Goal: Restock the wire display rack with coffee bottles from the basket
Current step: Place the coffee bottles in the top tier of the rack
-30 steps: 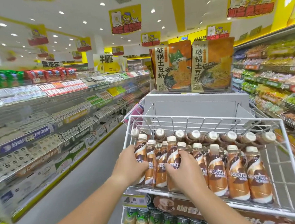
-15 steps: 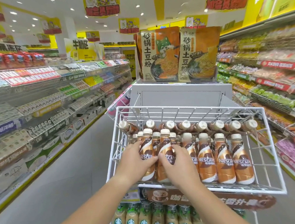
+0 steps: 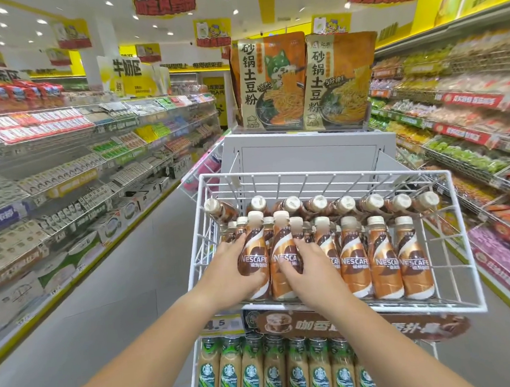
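At the 7 o'clock corner of the top tier of the white wire display rack (image 3: 322,172), the left hand (image 3: 232,274) has its grip wrapped round the lower body of a brown-and-cream plastic coffee bottle (image 3: 254,254), which stands upright with its label facing out. Just beside it toward 3 o'clock, the right hand (image 3: 312,276) lays its grip across the label of the neighbouring coffee bottle (image 3: 282,246), fingers curled round it. The two bottles touch.

Further toward 3 o'clock stands the front row of upright bottles (image 3: 384,262), and along 12 o'clock lies a line of bottles on their sides (image 3: 343,204). The basket is out of view.

The step looks like seating and facing these two. Set both bases flat on the wires and snug them against the row. Turn the labels square to the aisle, then release gently so neither tips its neighbours.
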The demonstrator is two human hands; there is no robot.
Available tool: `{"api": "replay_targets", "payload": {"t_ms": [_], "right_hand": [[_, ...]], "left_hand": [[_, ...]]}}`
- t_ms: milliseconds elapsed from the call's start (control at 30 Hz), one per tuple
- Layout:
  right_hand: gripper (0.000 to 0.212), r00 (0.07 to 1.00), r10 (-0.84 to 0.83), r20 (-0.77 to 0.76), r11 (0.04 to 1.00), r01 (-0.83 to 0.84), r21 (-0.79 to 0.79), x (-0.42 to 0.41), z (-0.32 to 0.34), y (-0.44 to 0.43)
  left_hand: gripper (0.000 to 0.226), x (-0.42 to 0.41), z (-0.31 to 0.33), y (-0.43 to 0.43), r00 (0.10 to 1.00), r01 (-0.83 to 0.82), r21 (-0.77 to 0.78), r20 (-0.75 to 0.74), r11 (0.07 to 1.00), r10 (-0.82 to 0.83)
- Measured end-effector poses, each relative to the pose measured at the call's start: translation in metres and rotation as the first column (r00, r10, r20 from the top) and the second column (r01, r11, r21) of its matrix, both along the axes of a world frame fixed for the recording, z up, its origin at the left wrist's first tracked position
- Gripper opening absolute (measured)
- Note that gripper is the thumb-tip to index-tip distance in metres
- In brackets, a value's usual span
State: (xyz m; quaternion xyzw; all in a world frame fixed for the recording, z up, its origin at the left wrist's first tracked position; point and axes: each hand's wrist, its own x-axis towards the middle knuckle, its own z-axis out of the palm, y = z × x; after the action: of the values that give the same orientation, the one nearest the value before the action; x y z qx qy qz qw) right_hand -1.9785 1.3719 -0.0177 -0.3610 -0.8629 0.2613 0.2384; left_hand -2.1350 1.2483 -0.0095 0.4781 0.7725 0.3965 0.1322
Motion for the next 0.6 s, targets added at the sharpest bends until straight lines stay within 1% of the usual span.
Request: {"api": "replay_targets", "payload": {"t_ms": [67, 133, 200, 267, 367, 433, 533, 600], "right_hand": [[0.077, 1.000, 0.001, -0.004, 1.000, -0.001, -0.015, 0.000, 0.000, 0.000], [0.077, 1.000, -0.008, -0.009, 1.000, 0.008, -0.019, 0.001, 0.001, 0.001], [0.076, 1.000, -0.013, -0.018, 1.000, 0.012, -0.023, 0.000, 0.001, 0.000], [0.074, 1.000, -0.011, -0.028, 1.000, 0.011, -0.028, -0.002, 0.002, -0.001], [0.072, 1.000, -0.003, -0.022, 1.000, 0.002, -0.020, -0.005, 0.004, -0.002], [0.071, 1.000, 0.003, -0.030, 1.000, -0.003, -0.012, -0.009, 0.005, -0.005], [0.068, 0.999, 0.019, -0.049, 1.000, -0.019, -0.005, -0.017, 0.006, -0.013], [0.065, 0.998, 0.032, -0.053, 0.999, -0.032, -0.008, -0.023, 0.006, -0.018]], "left_hand": [[0.098, -0.002, 0.000, -0.002, 1.000, 0.000, -0.047, -0.007, 0.999, 0.000], [0.097, -0.002, 0.001, -0.003, 1.000, -0.006, -0.054, -0.014, 0.999, 0.005], [0.082, -0.001, 0.000, -0.003, 1.000, -0.018, -0.025, -0.017, 1.000, 0.018], [0.068, 0.000, 0.000, -0.003, 0.998, -0.049, 0.017, 0.033, 0.999, 0.048], [0.068, 0.001, 0.001, -0.006, 0.992, -0.082, 0.025, 0.103, 0.996, 0.079], [0.060, 0.000, 0.005, -0.010, 0.988, -0.073, 0.010, 0.137, 0.997, 0.071], [0.028, -0.003, 0.013, -0.018, 0.990, -0.074, 0.040, 0.126, 0.996, 0.069], [0.022, -0.006, 0.016, -0.024, 0.989, -0.103, 0.045, 0.115, 0.994, 0.097]]}}
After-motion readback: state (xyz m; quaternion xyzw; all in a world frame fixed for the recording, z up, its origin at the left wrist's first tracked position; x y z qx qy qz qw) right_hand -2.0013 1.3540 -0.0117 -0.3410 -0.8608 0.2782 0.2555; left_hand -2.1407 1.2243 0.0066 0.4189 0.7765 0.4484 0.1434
